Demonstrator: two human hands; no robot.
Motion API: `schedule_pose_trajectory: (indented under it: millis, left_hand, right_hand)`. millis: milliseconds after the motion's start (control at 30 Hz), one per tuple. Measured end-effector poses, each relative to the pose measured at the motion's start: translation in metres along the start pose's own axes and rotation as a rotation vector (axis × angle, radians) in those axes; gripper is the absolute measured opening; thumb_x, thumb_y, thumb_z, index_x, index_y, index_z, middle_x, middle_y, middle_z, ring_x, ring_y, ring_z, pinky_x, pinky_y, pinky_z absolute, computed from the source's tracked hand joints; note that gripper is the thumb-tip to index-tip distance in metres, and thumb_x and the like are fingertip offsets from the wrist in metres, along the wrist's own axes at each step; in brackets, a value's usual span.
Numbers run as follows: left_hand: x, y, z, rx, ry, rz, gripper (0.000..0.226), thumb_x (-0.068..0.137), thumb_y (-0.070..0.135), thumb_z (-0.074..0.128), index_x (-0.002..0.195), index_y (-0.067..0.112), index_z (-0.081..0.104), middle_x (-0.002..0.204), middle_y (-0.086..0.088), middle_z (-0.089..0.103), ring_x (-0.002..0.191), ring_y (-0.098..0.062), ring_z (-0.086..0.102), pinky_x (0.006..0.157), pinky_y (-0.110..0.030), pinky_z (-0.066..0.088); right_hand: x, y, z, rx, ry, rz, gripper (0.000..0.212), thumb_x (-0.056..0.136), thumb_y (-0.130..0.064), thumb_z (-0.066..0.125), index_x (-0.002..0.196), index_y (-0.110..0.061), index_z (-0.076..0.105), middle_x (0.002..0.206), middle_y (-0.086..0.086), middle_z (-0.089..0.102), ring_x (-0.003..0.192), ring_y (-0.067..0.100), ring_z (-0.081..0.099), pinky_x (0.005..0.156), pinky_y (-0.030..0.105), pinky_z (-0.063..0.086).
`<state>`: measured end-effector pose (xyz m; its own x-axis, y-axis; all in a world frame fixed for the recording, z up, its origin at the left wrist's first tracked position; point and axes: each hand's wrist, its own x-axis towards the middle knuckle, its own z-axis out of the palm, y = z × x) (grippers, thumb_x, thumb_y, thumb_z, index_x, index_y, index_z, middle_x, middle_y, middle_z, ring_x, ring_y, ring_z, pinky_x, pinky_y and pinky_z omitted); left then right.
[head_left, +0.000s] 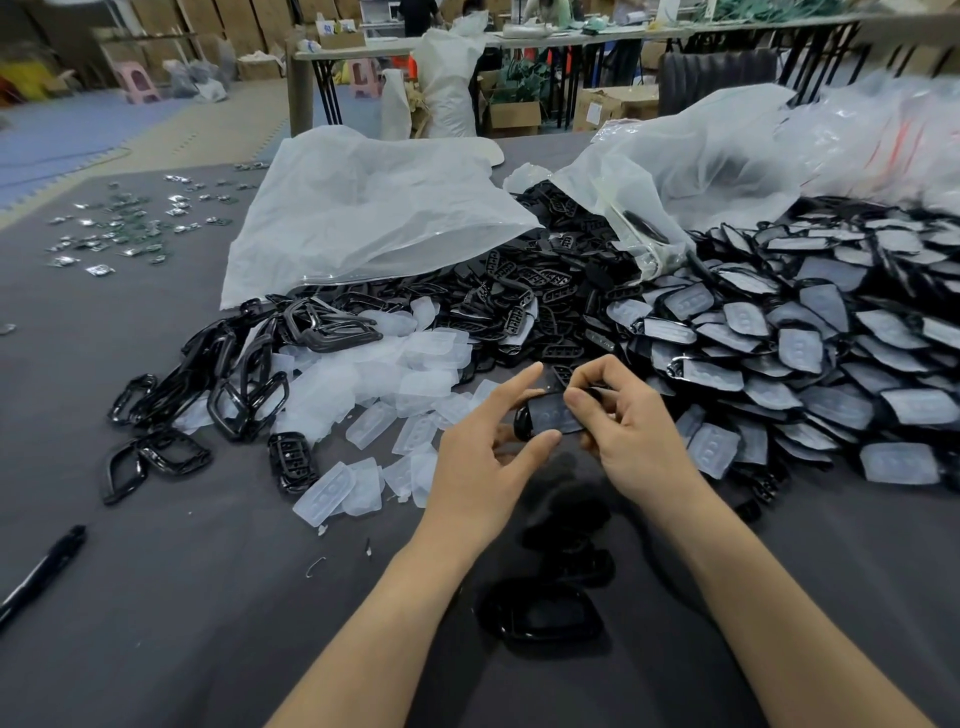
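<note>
Forearms enter from bottom edge; between them, nearest the viewer, a black oval frame (540, 618) lies flat on the grey table (182, 623).

Centre: black shell (553, 415) w/ a translucent pad on its face, held just above the table between both hands, in front of the parts piles.
- L hand (478, 467): thumb at the shell's lower edge, lower fingers curled behind its left end, index finger straight and lifted clear.
- R hand (634, 431): thumb + curled index pinch the shell's right end; remaining fingers curled, hiding part of it.

Surroundings: loose clear pads (395, 364) just beyond L hand; black frames (234, 374) further left; heap of padded shells (831, 338) at right; open plastic bag (374, 208) behind, spilling black parts; pen (41, 571) near left edge; small silver bits (130, 228) far left, well apart.
</note>
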<state>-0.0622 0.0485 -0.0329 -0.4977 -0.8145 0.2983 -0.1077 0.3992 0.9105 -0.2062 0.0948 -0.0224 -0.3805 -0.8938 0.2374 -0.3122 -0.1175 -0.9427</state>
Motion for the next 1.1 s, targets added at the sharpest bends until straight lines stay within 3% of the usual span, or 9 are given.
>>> schedule_pose_trajectory:
  millis: [100,233,300,400,567,633,733,900,1100]
  left_hand:
    - [0.001,-0.003,0.000,0.003,0.024,0.001,0.051,0.087,0.018,0.071,0.121,0.052,0.052,0.091,0.002,0.068,0.071,-0.023,0.067,0.078,-0.037,0.058]
    - [0.000,-0.002,-0.001,-0.021,0.011,0.040,0.047,0.086,0.009,0.071,0.121,0.038,0.060,0.105,0.021,0.064,0.091,-0.006,0.067,0.082,-0.018,0.053]
    - [0.000,0.000,-0.001,0.048,0.007,0.120,0.040,0.084,0.001,0.070,0.114,0.029,0.068,0.120,0.021,0.060,0.102,0.008,0.059,0.081,-0.007,0.045]
    - [0.001,-0.001,0.000,0.025,0.032,0.158,0.032,0.084,-0.006,0.066,0.106,0.017,0.072,0.125,0.014,0.058,0.089,0.011,0.059,0.076,-0.004,0.041]
    - [0.001,-0.002,0.000,-0.033,0.060,0.155,0.030,0.086,-0.002,0.065,0.106,0.019,0.072,0.115,0.009,0.067,0.105,0.004,0.062,0.089,-0.014,0.047]
    - [0.002,-0.002,0.000,0.006,0.092,0.184,0.031,0.086,-0.003,0.066,0.106,0.020,0.071,0.111,0.011,0.067,0.104,0.007,0.061,0.087,-0.010,0.045]
    - [0.002,-0.004,-0.001,0.054,0.120,0.222,0.027,0.085,-0.004,0.065,0.105,0.013,0.073,0.111,0.008,0.067,0.104,0.007,0.060,0.089,-0.007,0.042]
    - [0.000,-0.006,0.000,0.158,0.149,0.332,0.021,0.084,-0.003,0.067,0.102,0.006,0.075,0.115,-0.005,0.068,0.104,-0.005,0.062,0.092,-0.012,0.046]
    - [0.000,-0.004,0.002,0.212,0.189,0.395,0.021,0.084,-0.001,0.068,0.101,0.007,0.075,0.116,-0.005,0.068,0.105,-0.006,0.062,0.093,-0.011,0.045]
  right_hand:
    - [0.000,-0.001,0.000,-0.017,0.019,0.005,0.019,0.095,-0.012,0.055,0.080,-0.023,0.052,0.057,-0.012,0.047,0.057,0.015,0.042,0.056,0.040,0.041]
    - [0.001,-0.003,-0.001,0.008,0.088,0.051,0.019,0.093,-0.009,0.059,0.078,-0.020,0.056,0.051,-0.012,0.052,0.045,0.002,0.047,0.048,0.014,0.039]
    - [0.000,-0.003,-0.002,0.096,0.104,0.151,0.017,0.093,-0.010,0.060,0.078,-0.017,0.058,0.045,-0.011,0.051,0.040,0.000,0.046,0.041,0.011,0.034]
    - [-0.002,-0.007,-0.002,0.203,0.086,0.278,0.016,0.093,-0.013,0.060,0.078,-0.018,0.060,0.045,-0.009,0.052,0.040,0.001,0.045,0.038,0.012,0.032]
    - [-0.004,-0.018,-0.004,0.410,0.006,0.318,0.015,0.094,-0.014,0.056,0.081,-0.021,0.060,0.053,0.003,0.056,0.036,0.009,0.040,0.034,0.017,0.029]
    - [-0.004,-0.019,-0.006,0.455,-0.042,0.325,0.012,0.092,-0.009,0.054,0.085,-0.016,0.061,0.056,0.006,0.058,0.038,0.010,0.041,0.035,0.019,0.031]
    - [-0.004,-0.020,-0.005,0.445,-0.086,0.338,0.017,0.088,-0.001,0.052,0.084,-0.014,0.062,0.056,0.005,0.057,0.040,0.010,0.041,0.037,0.019,0.032]
    - [-0.004,-0.018,-0.002,0.409,-0.032,0.375,0.032,0.082,0.004,0.047,0.073,-0.021,0.063,0.052,0.003,0.052,0.040,0.010,0.034,0.037,0.017,0.025]
    - [-0.005,-0.022,0.000,0.389,0.002,0.329,0.034,0.085,0.003,0.041,0.083,-0.023,0.063,0.047,0.005,0.051,0.036,0.012,0.034,0.035,0.017,0.024]
